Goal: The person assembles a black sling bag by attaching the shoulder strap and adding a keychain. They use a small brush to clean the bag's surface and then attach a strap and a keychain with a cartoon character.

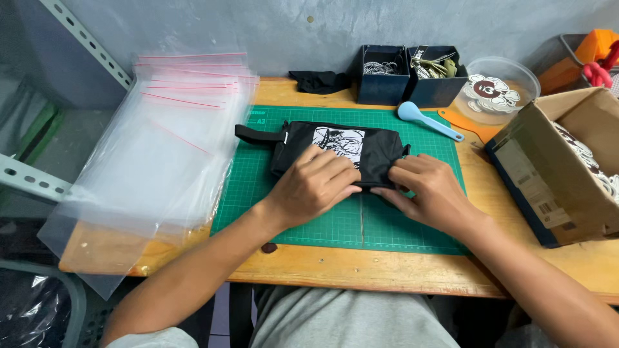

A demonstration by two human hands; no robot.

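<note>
A black fabric pouch (380, 149) with a black-and-white printed picture and a side strap lies on the green cutting mat (412, 219). My left hand (316, 183) rests on the pouch's near edge, fingers curled over the fabric. My right hand (429, 190) grips the pouch's near right edge, fingers pinching the cloth. The two hands almost meet at the middle of the near edge.
A stack of clear zip bags (161, 148) overhangs the table's left side. At the back stand two dark bins (387, 87), a black cloth (319, 81), a blue scoop (425, 119) and a clear round tub (500, 90). A cardboard box (548, 174) sits at the right.
</note>
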